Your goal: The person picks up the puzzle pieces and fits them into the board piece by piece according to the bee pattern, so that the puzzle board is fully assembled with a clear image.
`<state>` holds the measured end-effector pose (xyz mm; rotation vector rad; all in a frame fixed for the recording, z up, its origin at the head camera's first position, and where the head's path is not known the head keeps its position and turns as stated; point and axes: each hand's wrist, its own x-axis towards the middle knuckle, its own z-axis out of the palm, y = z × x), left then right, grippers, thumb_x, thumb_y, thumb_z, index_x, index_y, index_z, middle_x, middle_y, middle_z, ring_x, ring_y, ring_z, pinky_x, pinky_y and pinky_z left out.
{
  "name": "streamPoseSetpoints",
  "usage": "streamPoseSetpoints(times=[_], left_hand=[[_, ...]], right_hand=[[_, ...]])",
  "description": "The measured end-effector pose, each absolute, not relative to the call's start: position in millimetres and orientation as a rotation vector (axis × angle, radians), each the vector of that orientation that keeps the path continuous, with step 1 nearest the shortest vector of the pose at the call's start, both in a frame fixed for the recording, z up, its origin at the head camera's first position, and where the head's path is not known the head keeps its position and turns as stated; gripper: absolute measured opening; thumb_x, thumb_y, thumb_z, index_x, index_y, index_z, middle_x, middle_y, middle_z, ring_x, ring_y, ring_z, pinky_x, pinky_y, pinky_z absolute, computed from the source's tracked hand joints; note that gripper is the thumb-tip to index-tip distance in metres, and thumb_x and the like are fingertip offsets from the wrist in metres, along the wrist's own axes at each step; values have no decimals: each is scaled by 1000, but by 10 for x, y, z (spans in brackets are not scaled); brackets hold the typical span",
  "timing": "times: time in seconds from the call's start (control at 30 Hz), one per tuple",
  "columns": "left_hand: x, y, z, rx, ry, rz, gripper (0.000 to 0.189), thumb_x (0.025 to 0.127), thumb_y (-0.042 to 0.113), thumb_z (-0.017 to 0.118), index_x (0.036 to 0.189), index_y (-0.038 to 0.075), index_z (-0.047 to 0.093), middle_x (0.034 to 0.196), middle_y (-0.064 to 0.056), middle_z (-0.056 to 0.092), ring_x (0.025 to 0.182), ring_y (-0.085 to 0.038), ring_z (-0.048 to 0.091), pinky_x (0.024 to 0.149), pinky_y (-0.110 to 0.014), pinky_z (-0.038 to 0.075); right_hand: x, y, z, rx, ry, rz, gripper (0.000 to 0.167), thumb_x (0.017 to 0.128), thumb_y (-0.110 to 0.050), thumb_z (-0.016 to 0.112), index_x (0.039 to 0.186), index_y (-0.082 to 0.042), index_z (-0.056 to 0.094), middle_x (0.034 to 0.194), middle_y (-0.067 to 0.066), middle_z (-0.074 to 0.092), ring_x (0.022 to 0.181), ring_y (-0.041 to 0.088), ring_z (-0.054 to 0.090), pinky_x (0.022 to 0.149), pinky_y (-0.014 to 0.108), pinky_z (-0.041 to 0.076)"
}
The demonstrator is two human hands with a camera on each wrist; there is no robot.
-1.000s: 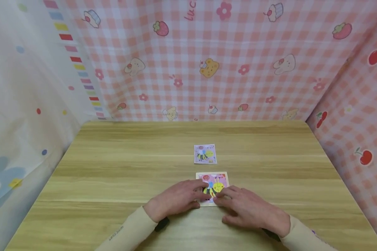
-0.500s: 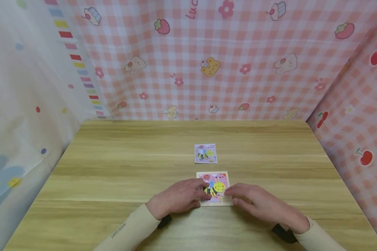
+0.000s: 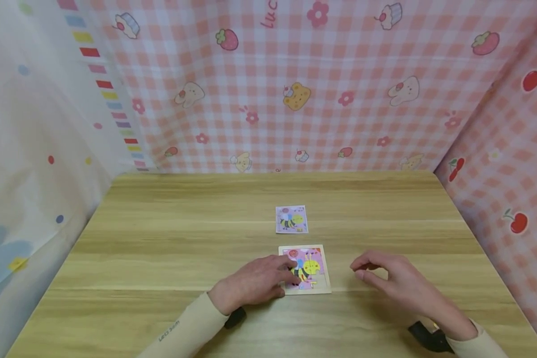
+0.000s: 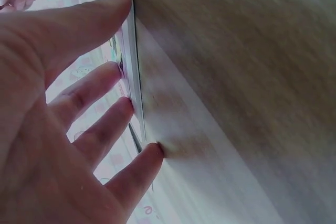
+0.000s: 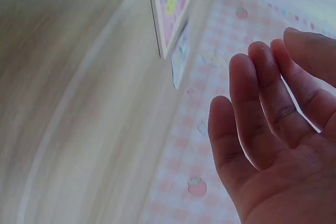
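A square wooden jigsaw board (image 3: 326, 273) with a bee picture lies on the table; its lower right corner shows a bare pale patch. My left hand (image 3: 260, 281) rests on the board's left side. In the left wrist view its thumb meets the board's edge (image 4: 135, 77), two fingertips lie on the picture, and another finger reaches the tabletop. Off to the board's right hovers my right hand (image 3: 396, 278), fingers loosely bent and thumb close to the index fingertip. In the right wrist view nothing shows in its palm (image 5: 294, 182).
Behind the board lies a square card (image 3: 292, 219) with the same bee picture. The wooden table (image 3: 170, 238) is backed by a pink checked cloth (image 3: 268, 64), with more patterned cloth on both sides.
My right hand has drawn away from the board's lower right part to the right, uncovering the bare patch. My left hand has stayed on the board.
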<state>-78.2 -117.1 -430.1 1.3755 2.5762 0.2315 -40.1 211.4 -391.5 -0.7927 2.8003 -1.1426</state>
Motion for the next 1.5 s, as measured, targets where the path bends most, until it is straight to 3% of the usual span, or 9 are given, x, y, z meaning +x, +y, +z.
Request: streamPoseSetpoints(times=[0.27,0.63,0.97,1.2,1.5], left_hand=[[-783,-1170,-4293,1377,2591,230,36,98,22,74,134,23,70,145,-2,58,135,-18,52,115,-34,42],[-769,-1191,-4296,1327,2581,259,38,98,23,74,136,25,69,148,0,56,136,-18,51,115,-35,42],[-769,-1198,-4309,1334,2581,286,38,97,23,75,135,25,70,148,-1,56,136,-18,52,114,-36,43],[-765,-1203,-4323,1329,2575,287,39,97,23,74,136,25,69,149,-1,55,137,-19,51,114,-37,43],[-772,-1199,-4338,1332,2583,285,40,97,24,74,136,25,69,149,0,55,137,-19,51,114,-38,43]], right_hand=[[-324,2380,-3823,-731,2921,-1155,25,94,-9,75,103,-32,73,99,-19,71,93,3,67,76,22,55],[-208,2743,-3751,-527,2956,-1135,23,96,-9,74,108,-28,74,100,-15,73,97,-2,66,77,13,53],[-68,3082,-3859,-346,2856,-1051,15,100,-14,70,114,-18,73,104,-9,75,97,-4,65,74,19,56],[-46,3388,-4117,-531,2720,-1179,22,96,5,68,115,-3,70,106,-8,74,92,0,66,73,15,55],[24,3727,-4425,-827,2542,-1342,48,84,19,71,122,-10,71,119,-18,70,103,-5,65,77,10,52]])
